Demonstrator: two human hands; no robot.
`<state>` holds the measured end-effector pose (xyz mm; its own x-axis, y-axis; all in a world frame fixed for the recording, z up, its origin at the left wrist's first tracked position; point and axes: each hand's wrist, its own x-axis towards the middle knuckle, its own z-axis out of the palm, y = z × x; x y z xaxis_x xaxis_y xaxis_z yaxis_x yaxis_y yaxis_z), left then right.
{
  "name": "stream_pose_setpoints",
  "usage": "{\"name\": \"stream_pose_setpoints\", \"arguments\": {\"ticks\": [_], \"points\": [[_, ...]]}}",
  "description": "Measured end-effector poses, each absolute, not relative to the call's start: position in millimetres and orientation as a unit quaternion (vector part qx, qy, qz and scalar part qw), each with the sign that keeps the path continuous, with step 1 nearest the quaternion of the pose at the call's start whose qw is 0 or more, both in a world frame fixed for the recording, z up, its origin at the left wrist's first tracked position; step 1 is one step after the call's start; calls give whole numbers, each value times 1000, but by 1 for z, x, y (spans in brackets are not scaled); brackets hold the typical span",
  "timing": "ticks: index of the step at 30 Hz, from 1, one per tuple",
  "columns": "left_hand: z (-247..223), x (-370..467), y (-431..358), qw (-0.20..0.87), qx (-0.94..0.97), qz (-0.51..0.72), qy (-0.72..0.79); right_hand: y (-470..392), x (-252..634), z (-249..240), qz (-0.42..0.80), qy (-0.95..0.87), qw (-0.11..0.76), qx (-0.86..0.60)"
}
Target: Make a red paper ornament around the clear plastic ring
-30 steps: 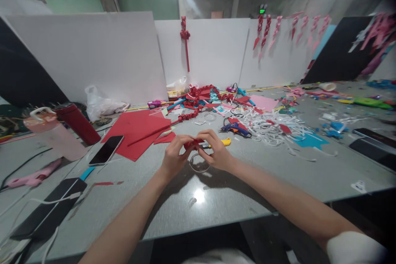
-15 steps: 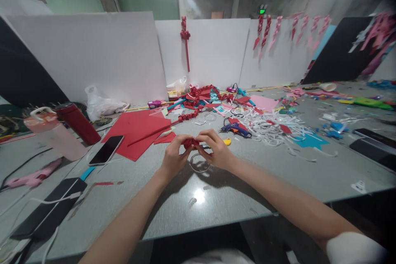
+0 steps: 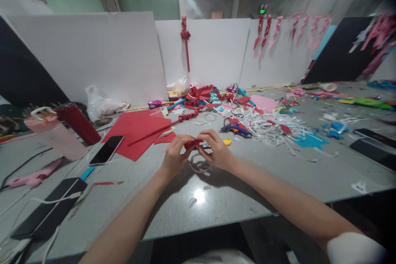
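Observation:
A small dark red folded piece [image 3: 192, 144] is pinched between my two hands above the middle of the grey table [image 3: 173, 210]. My left hand [image 3: 175, 154] grips its left side with thumb and fingers. On its right side, my right hand [image 3: 216, 149] holds it with bent fingers. Just below the hands a clear ring-shaped roll [image 3: 199, 163] lies on the table. Behind my right hand rests a yellow-handled cutter [image 3: 227, 142], partly hidden by the fingers. Red sheets [image 3: 139, 128] with a red braided strip [image 3: 188, 116] lie beyond my left hand.
A blue glue gun [image 3: 236, 128] and a heap of white strips [image 3: 272, 126] lie at right behind. At left are a phone [image 3: 107, 150], a pink bottle [image 3: 55, 134], a red bottle [image 3: 78, 123], a black power bank [image 3: 51, 208] and a pink glue gun [image 3: 35, 175].
The red piece has turned slightly between my fingertips, and my left fingers have shifted a little. Both arms stay nearly where they were.

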<state>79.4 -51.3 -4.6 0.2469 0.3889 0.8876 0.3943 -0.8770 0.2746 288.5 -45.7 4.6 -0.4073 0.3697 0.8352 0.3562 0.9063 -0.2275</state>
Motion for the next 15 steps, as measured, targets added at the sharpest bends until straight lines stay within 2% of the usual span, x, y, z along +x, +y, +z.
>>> {"name": "stream_pose_setpoints", "arguments": {"ticks": [15], "points": [[-7,82,-56,15,-771,-600,-213,-55,286,8,-39,-811,554,-184]]}}
